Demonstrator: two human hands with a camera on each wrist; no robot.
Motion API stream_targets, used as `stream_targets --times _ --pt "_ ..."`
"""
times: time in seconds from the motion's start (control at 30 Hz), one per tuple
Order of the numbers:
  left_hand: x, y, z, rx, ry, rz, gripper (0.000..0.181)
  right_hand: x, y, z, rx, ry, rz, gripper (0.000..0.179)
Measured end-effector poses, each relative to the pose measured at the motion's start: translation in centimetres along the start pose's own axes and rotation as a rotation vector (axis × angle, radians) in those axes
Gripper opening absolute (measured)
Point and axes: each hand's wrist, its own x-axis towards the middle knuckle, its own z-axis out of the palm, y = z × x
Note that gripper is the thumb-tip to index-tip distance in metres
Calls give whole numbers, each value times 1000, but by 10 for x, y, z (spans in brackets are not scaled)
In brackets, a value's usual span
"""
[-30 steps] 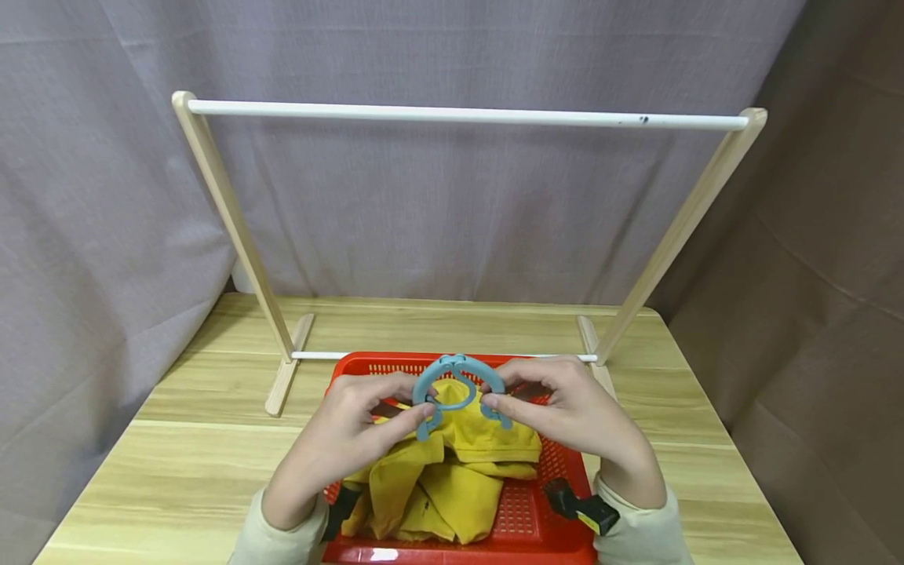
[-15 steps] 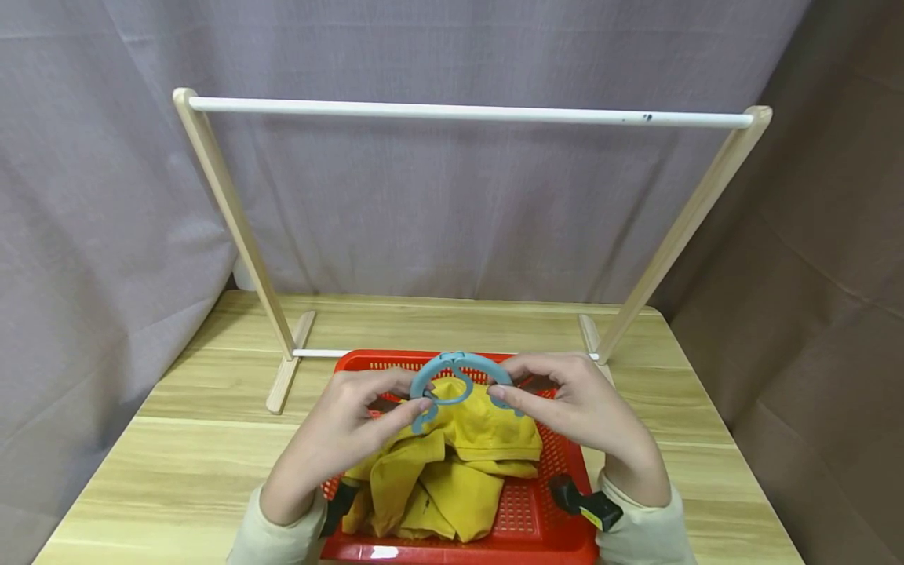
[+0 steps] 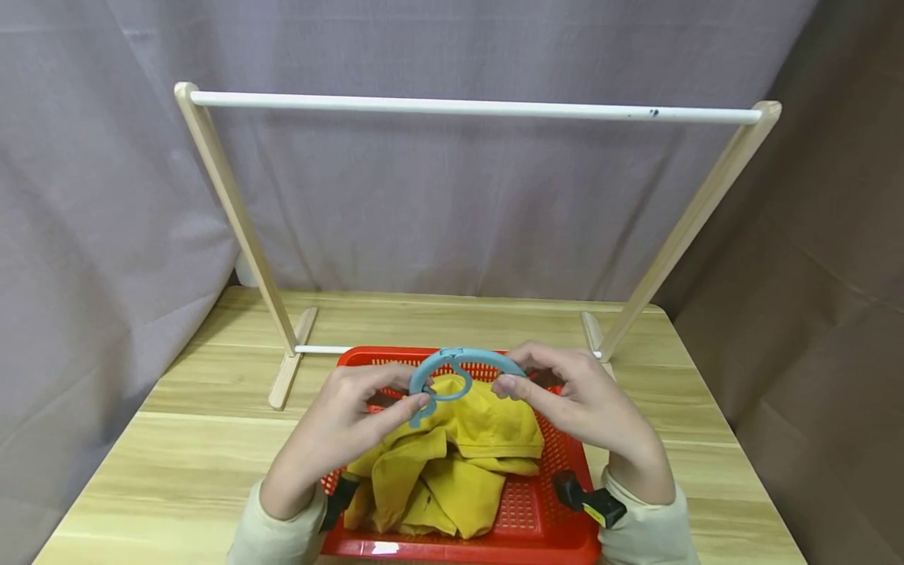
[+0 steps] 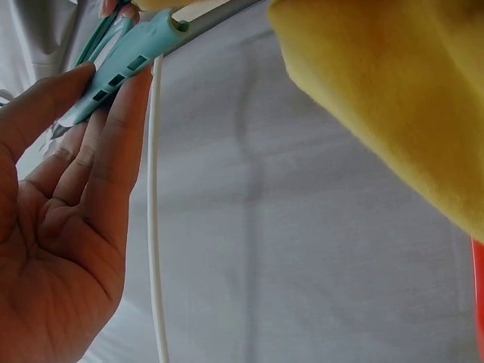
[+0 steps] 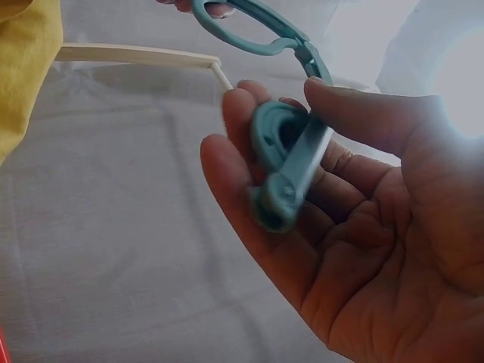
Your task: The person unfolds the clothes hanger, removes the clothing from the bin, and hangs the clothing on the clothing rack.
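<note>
A light blue folding clothes hanger [image 3: 480, 356] is held between both hands over the basket, its small curved hook hanging down in the middle. My left hand [image 3: 353, 412] pinches the left arm of the hanger between thumb and fingers. The right arm of the hanger is spread outward, and my right hand [image 3: 579, 400] grips its end. In the right wrist view, a folded end piece [image 5: 283, 197] lies against the fingers of that hand. Below, a crumpled yellow garment [image 3: 466, 490] with a hood-like bulge lies in a red plastic basket [image 3: 494, 552].
Behind the basket stands a drying rack with a white top rod [image 3: 452, 104] and wooden side posts [image 3: 236, 212]. Its lower rod [image 3: 321, 350] runs just behind the basket's back rim. A grey curtain [image 3: 452, 204] hangs behind the wooden table [image 3: 191, 447].
The hanger's right arm has swung outward and up, flattening the arch. My right hand has moved slightly right and up with it; my left hand keeps nearly the same place.
</note>
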Motion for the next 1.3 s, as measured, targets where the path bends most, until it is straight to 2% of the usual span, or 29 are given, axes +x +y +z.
stream_targets --times 0.5,0.8,1.0,1.3 --pt "-1 1 -3 -8 8 -31 12 -2 2 -5 -13 29 -45 24" --pt "-1 0 -5 26 24 -22 12 -1 4 -6 46 37 -41 23" --pt "-2 0 -6 34 39 -33 13 -3 5 -9 32 98 -42 26" --pt "0 -1 -6 40 37 -15 14 -4 7 -12 39 164 -19 26"
